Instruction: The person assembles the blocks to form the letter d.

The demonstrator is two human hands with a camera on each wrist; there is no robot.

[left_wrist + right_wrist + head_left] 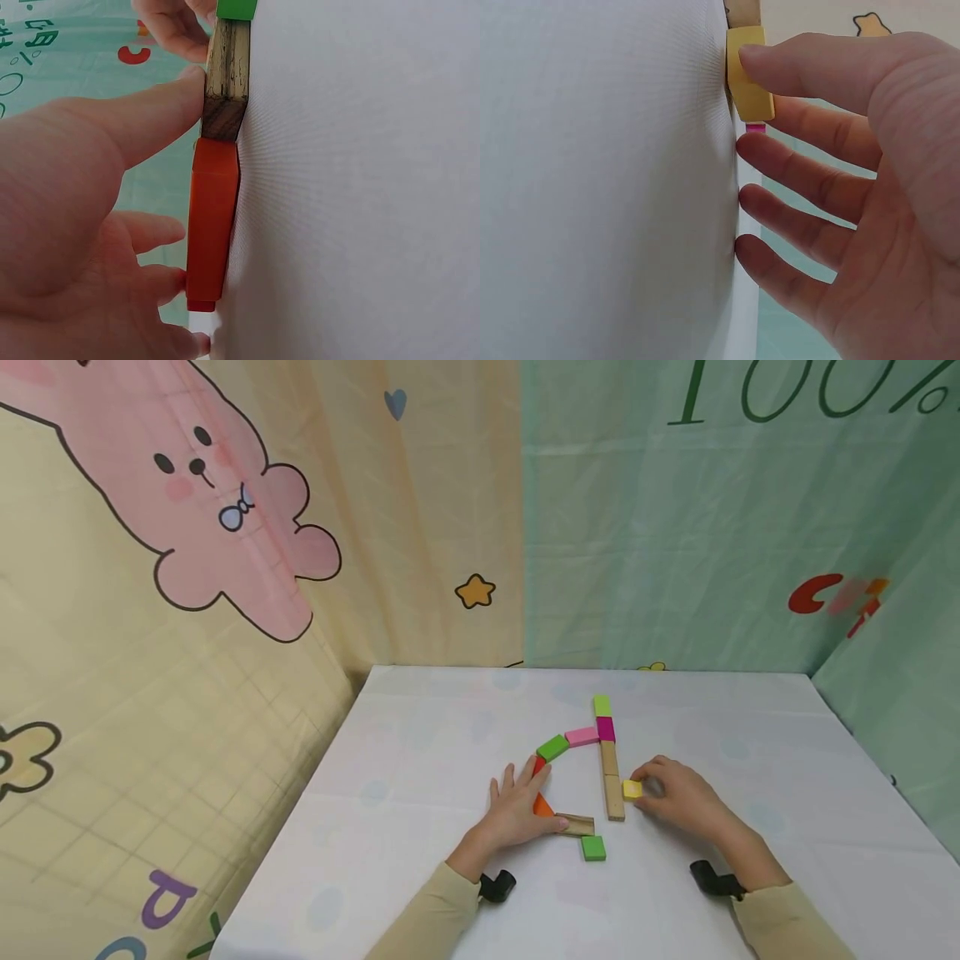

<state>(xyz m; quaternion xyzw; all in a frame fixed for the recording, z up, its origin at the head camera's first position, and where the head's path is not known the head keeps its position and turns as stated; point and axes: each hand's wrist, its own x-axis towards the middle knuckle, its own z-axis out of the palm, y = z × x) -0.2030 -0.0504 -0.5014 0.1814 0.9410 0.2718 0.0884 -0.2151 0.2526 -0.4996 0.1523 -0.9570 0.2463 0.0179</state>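
Between thumb and index finger my right hand [686,797] pinches a yellow block [632,790], low against the table beside a column of two plain wooden blocks [611,760]. In the right wrist view the thumb lies on the yellow block [748,75], the other fingers fanned out. My left hand [517,810] rests spread over the left side of the curved row, partly covering a red block [539,765] and an orange block [542,807]. Its thumb touches a wooden block [577,825]; in the left wrist view its fingertips are right by the orange block [211,225].
Above the wooden column lie a magenta block [605,729] and a lime block [602,706]. A pink block [582,737] and a green block [552,747] curve leftward. Another green block [593,848] sits nearest me. All lie on a white-covered table [420,735] before printed curtains [450,510].
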